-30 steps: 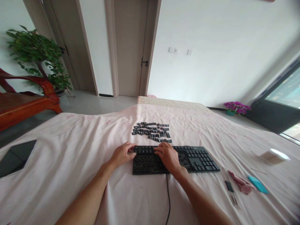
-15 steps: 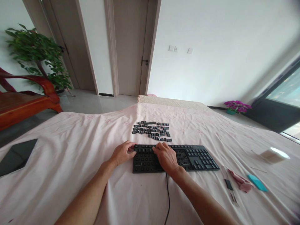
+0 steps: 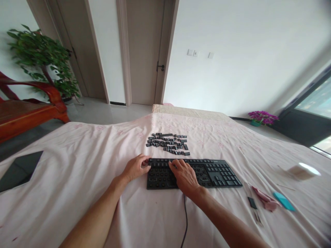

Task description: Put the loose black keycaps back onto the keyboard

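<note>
A black keyboard (image 3: 221,175) lies on the pink cloth, many of its keycaps off on the left and middle. My left hand (image 3: 136,167) holds its upper left corner, thumb and fingers pinched at the edge. Over the top rows rests my right hand (image 3: 184,175), fingers curled, with thumb and index fingertips at a keycap (image 3: 170,164) in the number row. The palm hides part of the middle of the board. Loose black keycaps (image 3: 170,143) lie scattered just beyond the keyboard.
A tablet (image 3: 20,170) lies at the left. On the right are a key puller (image 3: 252,203), a pink cloth piece (image 3: 266,199), a turquoise scraper-like piece (image 3: 283,201) and a white round container (image 3: 303,171). The keyboard's cable (image 3: 186,220) runs toward me.
My right hand has flattened slightly over the number row, its fingertips staying at nearly the same spot. My left hand stays on the corner. The view has shifted slightly.
</note>
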`<move>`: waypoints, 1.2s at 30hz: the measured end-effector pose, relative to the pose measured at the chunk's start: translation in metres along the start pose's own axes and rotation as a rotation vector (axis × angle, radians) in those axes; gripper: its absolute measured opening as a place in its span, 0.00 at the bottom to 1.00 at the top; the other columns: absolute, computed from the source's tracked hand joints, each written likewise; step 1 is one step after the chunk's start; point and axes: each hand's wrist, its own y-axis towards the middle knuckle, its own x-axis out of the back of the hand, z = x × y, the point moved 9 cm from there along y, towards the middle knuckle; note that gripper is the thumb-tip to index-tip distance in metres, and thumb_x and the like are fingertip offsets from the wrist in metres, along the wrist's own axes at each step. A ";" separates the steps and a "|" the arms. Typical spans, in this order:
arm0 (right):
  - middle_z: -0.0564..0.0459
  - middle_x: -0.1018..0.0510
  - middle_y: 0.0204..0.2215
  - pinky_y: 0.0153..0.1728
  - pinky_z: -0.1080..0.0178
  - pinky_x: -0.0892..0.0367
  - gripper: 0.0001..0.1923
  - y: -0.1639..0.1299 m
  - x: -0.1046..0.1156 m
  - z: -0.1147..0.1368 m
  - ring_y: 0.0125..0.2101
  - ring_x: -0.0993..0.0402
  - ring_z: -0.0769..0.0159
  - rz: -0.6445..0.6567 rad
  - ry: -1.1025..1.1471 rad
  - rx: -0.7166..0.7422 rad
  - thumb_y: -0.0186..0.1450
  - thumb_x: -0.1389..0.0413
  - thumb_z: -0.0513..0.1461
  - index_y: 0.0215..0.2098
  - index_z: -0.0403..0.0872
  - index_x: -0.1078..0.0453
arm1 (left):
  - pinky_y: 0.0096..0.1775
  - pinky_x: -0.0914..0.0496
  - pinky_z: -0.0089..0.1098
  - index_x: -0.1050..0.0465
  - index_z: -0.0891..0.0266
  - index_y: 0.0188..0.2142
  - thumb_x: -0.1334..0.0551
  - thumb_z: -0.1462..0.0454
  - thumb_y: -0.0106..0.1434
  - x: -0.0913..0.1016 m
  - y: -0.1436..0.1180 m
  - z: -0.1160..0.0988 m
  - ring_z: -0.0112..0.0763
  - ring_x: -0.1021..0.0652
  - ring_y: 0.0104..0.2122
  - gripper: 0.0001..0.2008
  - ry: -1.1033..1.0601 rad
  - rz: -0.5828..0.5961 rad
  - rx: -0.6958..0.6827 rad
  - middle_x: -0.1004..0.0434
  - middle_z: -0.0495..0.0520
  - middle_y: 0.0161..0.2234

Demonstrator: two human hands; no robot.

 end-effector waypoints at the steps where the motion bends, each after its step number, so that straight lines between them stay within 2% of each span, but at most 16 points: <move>1: 0.48 0.29 0.48 0.41 0.61 0.41 0.27 0.001 0.002 -0.003 0.46 0.37 0.60 0.010 0.025 0.008 0.62 0.52 0.29 0.58 0.52 0.36 | 0.41 0.31 0.27 0.28 0.57 0.49 0.39 0.64 0.56 0.000 0.000 0.000 0.28 0.24 0.36 0.20 0.000 0.002 0.004 0.25 0.51 0.42; 5: 0.53 0.26 0.45 0.39 0.65 0.41 0.22 0.023 0.019 -0.030 0.43 0.35 0.64 -0.050 0.135 -0.074 0.69 0.56 0.35 0.56 0.59 0.33 | 0.40 0.32 0.27 0.27 0.57 0.49 0.39 0.63 0.55 -0.001 0.001 -0.001 0.29 0.24 0.35 0.20 -0.001 0.014 0.006 0.25 0.50 0.40; 8: 0.54 0.25 0.44 0.40 0.65 0.41 0.16 0.054 0.028 -0.046 0.44 0.35 0.63 -0.131 0.099 -0.172 0.70 0.54 0.40 0.50 0.58 0.28 | 0.40 0.32 0.26 0.28 0.57 0.49 0.39 0.63 0.55 0.000 0.002 -0.001 0.29 0.25 0.35 0.21 -0.002 0.017 -0.008 0.25 0.49 0.39; 11: 0.52 0.26 0.43 0.41 0.63 0.41 0.11 0.087 0.020 -0.043 0.45 0.37 0.61 -0.127 0.036 -0.180 0.67 0.49 0.42 0.41 0.55 0.23 | 0.40 0.32 0.27 0.28 0.57 0.49 0.39 0.64 0.54 0.000 0.001 -0.002 0.29 0.25 0.35 0.21 0.002 0.007 -0.021 0.26 0.50 0.39; 14: 0.49 0.26 0.43 0.41 0.61 0.41 0.10 0.108 0.007 -0.036 0.46 0.38 0.58 -0.105 0.012 -0.165 0.65 0.46 0.41 0.35 0.52 0.22 | 0.39 0.32 0.27 0.27 0.58 0.49 0.39 0.64 0.55 0.001 0.001 -0.003 0.28 0.25 0.34 0.20 0.004 -0.006 -0.036 0.26 0.50 0.39; 23: 0.42 0.25 0.41 0.42 0.58 0.41 0.10 0.130 -0.015 -0.024 0.47 0.39 0.54 -0.009 -0.021 -0.120 0.64 0.47 0.34 0.33 0.45 0.22 | 0.39 0.32 0.27 0.28 0.58 0.49 0.39 0.63 0.55 -0.001 0.003 0.000 0.28 0.24 0.35 0.20 0.019 0.027 -0.034 0.26 0.50 0.40; 26: 0.42 0.25 0.43 0.44 0.58 0.42 0.10 0.131 -0.010 -0.023 0.49 0.39 0.54 0.001 0.015 -0.117 0.64 0.46 0.35 0.35 0.45 0.22 | 0.40 0.32 0.27 0.28 0.59 0.50 0.39 0.63 0.56 -0.001 0.003 0.000 0.29 0.24 0.35 0.21 0.029 0.032 -0.035 0.26 0.50 0.40; 29: 0.48 0.24 0.44 0.43 0.61 0.41 0.10 0.119 0.003 -0.030 0.48 0.37 0.57 -0.023 0.059 -0.128 0.65 0.45 0.41 0.40 0.50 0.22 | 0.40 0.32 0.27 0.28 0.59 0.50 0.39 0.62 0.56 -0.001 0.002 0.001 0.28 0.24 0.35 0.21 0.014 0.039 -0.033 0.27 0.50 0.39; 32: 0.56 0.23 0.44 0.40 0.65 0.39 0.12 0.092 0.015 -0.044 0.46 0.32 0.63 -0.060 0.154 -0.144 0.66 0.46 0.45 0.45 0.57 0.25 | 0.40 0.31 0.26 0.28 0.59 0.50 0.40 0.62 0.56 -0.002 0.002 0.003 0.28 0.24 0.36 0.21 -0.003 0.041 -0.030 0.26 0.50 0.39; 36: 0.59 0.21 0.39 0.39 0.67 0.38 0.10 0.045 0.014 -0.062 0.41 0.28 0.66 -0.093 0.374 -0.169 0.65 0.44 0.44 0.42 0.56 0.24 | 0.39 0.32 0.26 0.28 0.58 0.49 0.40 0.63 0.56 0.000 0.002 0.003 0.28 0.24 0.35 0.20 -0.008 0.028 -0.030 0.26 0.50 0.40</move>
